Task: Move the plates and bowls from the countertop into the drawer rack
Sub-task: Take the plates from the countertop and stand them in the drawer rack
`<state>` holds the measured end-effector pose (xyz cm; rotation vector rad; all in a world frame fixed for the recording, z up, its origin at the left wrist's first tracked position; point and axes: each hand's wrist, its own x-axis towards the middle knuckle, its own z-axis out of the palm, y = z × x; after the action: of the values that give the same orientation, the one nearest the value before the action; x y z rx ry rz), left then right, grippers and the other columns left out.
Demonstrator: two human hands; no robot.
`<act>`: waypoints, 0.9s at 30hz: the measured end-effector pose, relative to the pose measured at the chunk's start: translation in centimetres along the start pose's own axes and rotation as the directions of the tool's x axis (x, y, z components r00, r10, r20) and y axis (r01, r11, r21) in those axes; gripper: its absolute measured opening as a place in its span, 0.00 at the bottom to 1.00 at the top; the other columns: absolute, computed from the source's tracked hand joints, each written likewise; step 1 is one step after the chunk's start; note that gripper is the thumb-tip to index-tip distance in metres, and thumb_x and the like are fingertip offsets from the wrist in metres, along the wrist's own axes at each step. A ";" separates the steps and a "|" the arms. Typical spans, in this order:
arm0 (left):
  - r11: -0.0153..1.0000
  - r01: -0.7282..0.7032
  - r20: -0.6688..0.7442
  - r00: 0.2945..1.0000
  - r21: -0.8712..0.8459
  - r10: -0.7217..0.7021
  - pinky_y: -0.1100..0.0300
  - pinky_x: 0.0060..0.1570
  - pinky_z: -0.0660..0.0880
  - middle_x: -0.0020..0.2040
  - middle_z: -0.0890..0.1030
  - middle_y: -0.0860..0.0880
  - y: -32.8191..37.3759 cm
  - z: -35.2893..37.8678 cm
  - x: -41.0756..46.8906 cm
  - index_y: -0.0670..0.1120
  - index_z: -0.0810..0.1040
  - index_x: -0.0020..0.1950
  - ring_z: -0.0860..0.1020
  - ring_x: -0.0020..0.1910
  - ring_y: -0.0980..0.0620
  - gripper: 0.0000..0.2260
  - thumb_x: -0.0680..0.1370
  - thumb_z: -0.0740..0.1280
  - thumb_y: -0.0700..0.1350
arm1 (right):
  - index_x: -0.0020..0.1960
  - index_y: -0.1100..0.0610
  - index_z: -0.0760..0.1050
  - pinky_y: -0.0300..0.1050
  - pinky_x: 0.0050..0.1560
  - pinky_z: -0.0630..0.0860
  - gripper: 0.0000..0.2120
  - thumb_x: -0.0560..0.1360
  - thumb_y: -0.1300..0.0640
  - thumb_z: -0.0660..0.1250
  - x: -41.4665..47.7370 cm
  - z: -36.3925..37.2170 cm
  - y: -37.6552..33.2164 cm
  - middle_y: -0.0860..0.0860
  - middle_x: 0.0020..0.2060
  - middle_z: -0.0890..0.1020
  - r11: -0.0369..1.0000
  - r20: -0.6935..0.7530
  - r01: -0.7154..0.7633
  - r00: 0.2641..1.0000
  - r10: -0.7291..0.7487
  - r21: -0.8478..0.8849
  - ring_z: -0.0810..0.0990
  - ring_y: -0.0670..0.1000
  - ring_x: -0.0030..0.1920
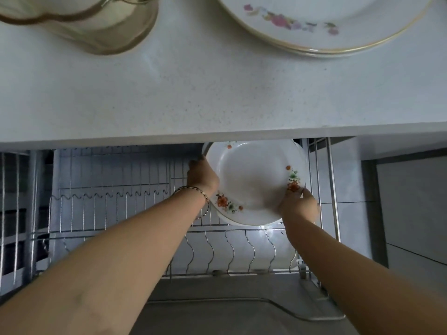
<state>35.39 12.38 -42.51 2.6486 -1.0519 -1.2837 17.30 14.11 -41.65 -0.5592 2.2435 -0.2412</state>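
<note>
Both my hands hold a white plate with orange flowers [251,180] over the wire drawer rack [116,197], at its right end. My left hand [202,176] grips the plate's left rim; a bangle circles that wrist. My right hand [298,205] grips the lower right rim. More white plates show just behind and under the held one. On the countertop [193,93] above, a stack of gold-rimmed plates with purple flowers [314,25] lies at the top right, and brownish glass bowls [96,22] stand upside down at the top left.
The countertop's front edge overhangs the back of the open drawer. Upright chrome wires run along the rack's left and front rows. A chrome rail [332,184] borders the rack on the right. Tiled floor lies to the right.
</note>
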 end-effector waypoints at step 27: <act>0.964 -0.247 0.048 0.966 -0.100 0.253 0.55 0.54 0.78 0.60 0.79 0.47 1.5 -5.0 -11.5 0.46 0.75 0.63 0.80 0.54 0.48 0.13 0.78 0.60 0.42 | 0.68 0.60 0.67 0.44 0.61 0.71 0.22 0.76 0.55 0.62 -6.1 -6.6 -4.4 0.58 0.64 0.75 0.660 0.562 0.490 0.818 -0.123 -0.569 0.74 0.57 0.63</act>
<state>33.05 16.57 -30.82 2.3322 -1.2531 -1.3301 17.31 13.00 -31.67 -1.2763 1.6600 0.5687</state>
